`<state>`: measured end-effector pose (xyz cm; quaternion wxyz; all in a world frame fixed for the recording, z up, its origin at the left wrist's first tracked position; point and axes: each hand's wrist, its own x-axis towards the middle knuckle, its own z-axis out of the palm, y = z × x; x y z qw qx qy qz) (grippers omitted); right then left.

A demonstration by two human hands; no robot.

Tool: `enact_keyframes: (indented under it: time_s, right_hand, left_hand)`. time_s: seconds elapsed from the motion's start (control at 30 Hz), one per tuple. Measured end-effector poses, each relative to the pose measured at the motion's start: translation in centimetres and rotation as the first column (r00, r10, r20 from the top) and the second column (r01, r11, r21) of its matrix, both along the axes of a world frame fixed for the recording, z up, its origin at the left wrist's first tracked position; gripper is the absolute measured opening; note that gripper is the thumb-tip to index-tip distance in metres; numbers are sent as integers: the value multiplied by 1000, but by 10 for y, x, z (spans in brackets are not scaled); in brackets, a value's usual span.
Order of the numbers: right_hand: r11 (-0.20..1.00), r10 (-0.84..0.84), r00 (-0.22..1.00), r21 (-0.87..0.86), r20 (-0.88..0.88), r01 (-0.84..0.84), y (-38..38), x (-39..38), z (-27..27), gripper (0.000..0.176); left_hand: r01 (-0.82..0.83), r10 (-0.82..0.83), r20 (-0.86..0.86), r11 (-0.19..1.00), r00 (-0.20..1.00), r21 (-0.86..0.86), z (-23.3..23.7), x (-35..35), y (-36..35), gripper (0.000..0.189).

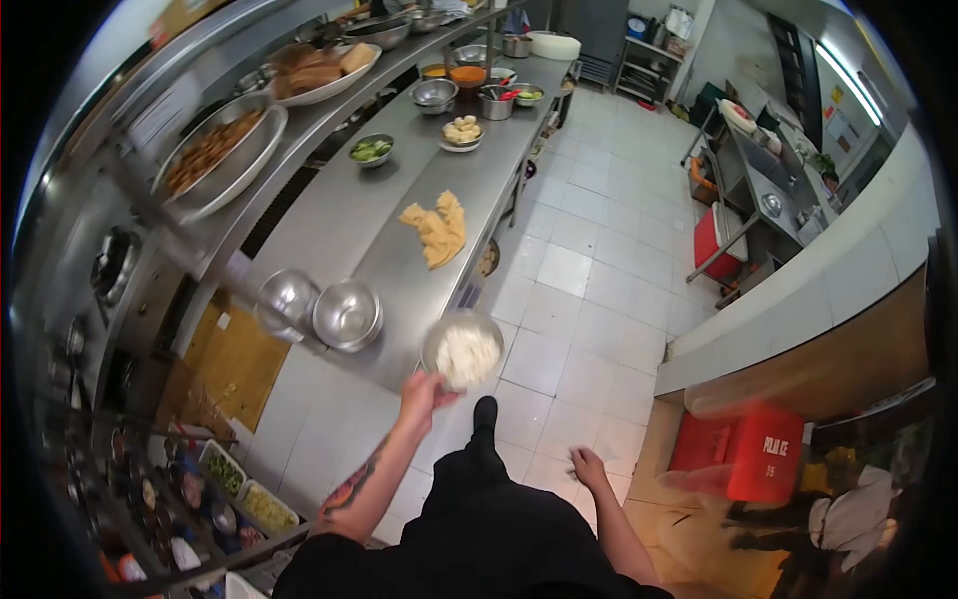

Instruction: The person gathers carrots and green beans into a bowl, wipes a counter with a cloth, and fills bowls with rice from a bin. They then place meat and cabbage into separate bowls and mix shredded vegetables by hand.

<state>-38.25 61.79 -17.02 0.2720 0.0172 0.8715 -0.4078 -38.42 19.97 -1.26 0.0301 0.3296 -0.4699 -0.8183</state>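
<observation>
My left hand grips the rim of a steel bowl filled with white shredded food, held at the near edge of the long steel counter. My right hand hangs free at my side above the tiled floor, fingers loosely apart, holding nothing. Two empty steel bowls sit on the counter just left of the held bowl. A yellow cloth lies crumpled further along the counter.
Small bowls of greens, dumplings and sauces stand at the counter's far end. Large trays of cooked food rest on the upper shelf. A red cooler stands right; ingredient tubs lie lower left.
</observation>
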Motion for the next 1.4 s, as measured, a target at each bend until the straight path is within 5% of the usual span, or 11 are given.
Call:
enact_keyframes:
  time_s: [0.1,0.17,0.3,0.53,0.83,0.93,1.03,1.13,1.27,1.33,1.4]
  right_hand:
    - [797,162,986,586,31,-150,150,51,-110,47]
    - [725,-680,538,344,499,597,196,85,-107,44]
    - [533,-837,352,480,418,697,168,72,9,35]
    - [736,-635,473,293,611,611,92,-11,-14,32]
    - [996,-69,638,20,767,84,121,-282,-163,31]
    - [947,-181,612,303,770,-102,137,-451,-194,50]
    - [780,160,888,496,432,-382,113,-643,-177,43]
    - [867,167,983,486,-72,-111,42,-816,-97,30]
    - [983,-135,930,71,-341,168,-74,-960,-91,27]
    - [996,-87,903,-64,-420,66,-153,-985,-74,28]
    - [973,33,955,-209,-295,-98,-229,-995,-79,23]
  left_hand:
    - [-210,205,-168,977,964,-17,-4,-153,-43,12]
    - [-316,301,-244,949,922,-24,-3,-253,-71,11]
    - [-432,407,-234,900,883,-62,-35,-404,-122,10]
    - [-385,398,-98,914,912,125,-78,-453,-129,34]
    - [-329,335,-97,754,937,-569,-100,-366,-160,25]
    - [-317,358,-47,749,933,-582,-98,-375,-203,25]
    - [-229,434,243,783,868,-578,-98,-395,-225,27]
    - [-203,492,301,734,817,-649,-87,-414,-203,29]
    - [189,335,176,-6,925,-982,-79,-392,-110,22]
    - [129,373,117,-8,921,-992,-76,-382,-46,17]
    - [86,383,195,284,903,-955,-73,-380,6,16]
